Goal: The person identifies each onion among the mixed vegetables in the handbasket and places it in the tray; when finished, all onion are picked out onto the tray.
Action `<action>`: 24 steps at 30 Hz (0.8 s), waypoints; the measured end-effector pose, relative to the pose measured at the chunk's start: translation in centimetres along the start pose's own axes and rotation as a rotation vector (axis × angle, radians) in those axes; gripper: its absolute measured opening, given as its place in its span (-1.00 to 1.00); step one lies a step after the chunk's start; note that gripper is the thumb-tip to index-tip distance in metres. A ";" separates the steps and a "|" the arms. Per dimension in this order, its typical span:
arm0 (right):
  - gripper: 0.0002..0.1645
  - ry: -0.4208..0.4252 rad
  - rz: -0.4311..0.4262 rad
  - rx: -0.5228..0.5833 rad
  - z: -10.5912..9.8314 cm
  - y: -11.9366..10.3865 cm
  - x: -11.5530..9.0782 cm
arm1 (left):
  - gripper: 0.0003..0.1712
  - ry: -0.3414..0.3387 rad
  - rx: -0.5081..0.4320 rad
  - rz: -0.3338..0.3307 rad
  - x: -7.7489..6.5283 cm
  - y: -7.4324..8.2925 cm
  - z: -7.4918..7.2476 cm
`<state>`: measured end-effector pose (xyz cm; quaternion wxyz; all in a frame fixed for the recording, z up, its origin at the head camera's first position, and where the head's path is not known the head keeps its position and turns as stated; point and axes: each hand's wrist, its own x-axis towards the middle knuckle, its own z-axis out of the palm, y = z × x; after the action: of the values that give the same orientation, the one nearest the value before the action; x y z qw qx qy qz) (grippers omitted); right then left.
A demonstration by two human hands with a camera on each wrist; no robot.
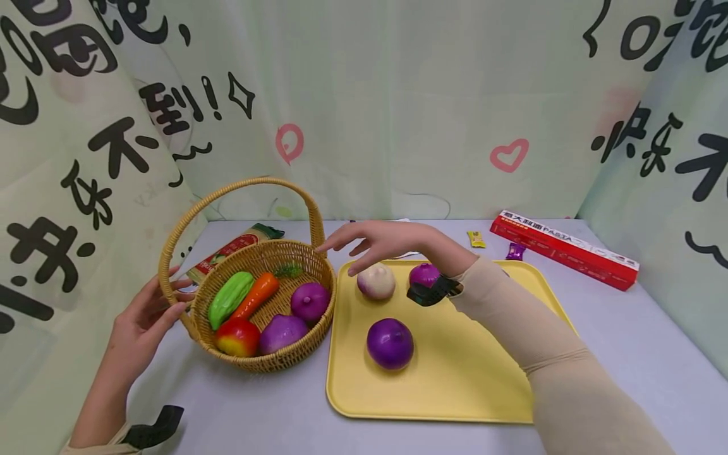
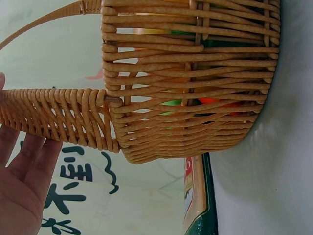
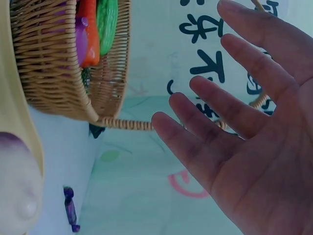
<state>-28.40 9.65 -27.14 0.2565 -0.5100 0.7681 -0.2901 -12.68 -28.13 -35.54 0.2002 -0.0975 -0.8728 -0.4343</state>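
A wicker basket (image 1: 267,364) with a tall arched handle stands on the table, tilted slightly in the head view. My left hand (image 1: 145,322) holds the handle's left side near the rim, thumb in front and fingers behind. In the basket lie a green ridged vegetable (image 1: 230,299), a carrot (image 1: 258,294), a red and yellow fruit (image 1: 237,337) and two purple onions (image 1: 310,303). My right hand (image 1: 387,243) reaches across to the handle's right side, fingers extended and spread, fingertips right by it. The right wrist view shows its palm (image 3: 279,161) holding nothing.
Right of the basket, a yellow tray (image 1: 455,379) bears a white and purple turnip-like vegetable (image 1: 376,282) and two purple onions (image 1: 390,344). A red pasta box (image 1: 563,249), small wrapped candies (image 1: 476,239) and a red and green packet (image 1: 227,249) lie behind. Printed curtains surround the table.
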 end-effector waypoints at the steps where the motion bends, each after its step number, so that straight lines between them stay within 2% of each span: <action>1: -0.35 -0.013 -0.007 -0.006 0.0 -0.2 0.4 | -0.31 0.000 0.000 0.000 0.0 0.0 0.0; 9: -0.37 -0.097 -0.069 -0.084 0.0 -1.1 4.4 | -0.32 0.000 -0.009 0.011 0.0 0.0 0.0; 14: -0.36 -0.180 -0.079 -0.140 0.3 -1.5 7.4 | -0.32 0.007 -0.023 0.015 0.0 -0.2 -0.2; 19: -0.36 -0.239 -0.032 -0.201 0.6 -1.3 9.6 | -0.30 0.008 -0.030 0.003 0.0 -0.3 0.0; 24: -0.36 -0.282 0.039 -0.188 1.0 -0.3 10.9 | -0.27 0.010 -0.025 -0.007 0.0 -0.3 -0.1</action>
<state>-31.30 -0.84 -28.70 0.3185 -0.5526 0.7578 -0.1374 -12.77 -28.38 -35.75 0.2017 -0.0948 -0.8667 -0.4463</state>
